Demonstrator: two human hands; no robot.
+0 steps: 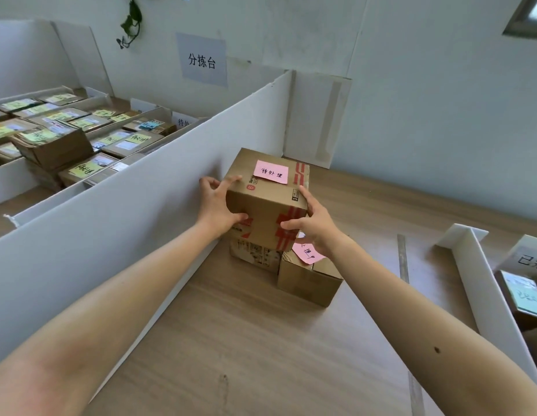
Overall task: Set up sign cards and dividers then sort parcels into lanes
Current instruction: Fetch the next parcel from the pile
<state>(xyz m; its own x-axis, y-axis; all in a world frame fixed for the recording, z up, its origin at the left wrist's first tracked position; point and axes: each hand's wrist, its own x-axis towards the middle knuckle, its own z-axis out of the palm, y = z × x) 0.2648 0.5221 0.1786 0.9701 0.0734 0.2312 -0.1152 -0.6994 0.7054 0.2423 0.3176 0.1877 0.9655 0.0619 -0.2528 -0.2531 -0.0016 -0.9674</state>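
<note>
A brown cardboard parcel (262, 202) with red tape and a pink note on top sits stacked on two lower parcels, one under it (253, 255) and one at the front right (306, 279) that also carries a pink note. My left hand (217, 204) grips the top parcel's left side, fingers curled over its top edge. My right hand (313, 223) grips its right front corner. The stack stands in the middle lane, against a tall white divider (135, 223).
Left of the divider, several flat parcels (78, 136) with yellow notes fill other lanes. A low white divider (483, 286) borders the lane on the right, with a parcel (522, 292) and a sign card (529, 259) beyond. A wall sign (201, 60) hangs behind.
</note>
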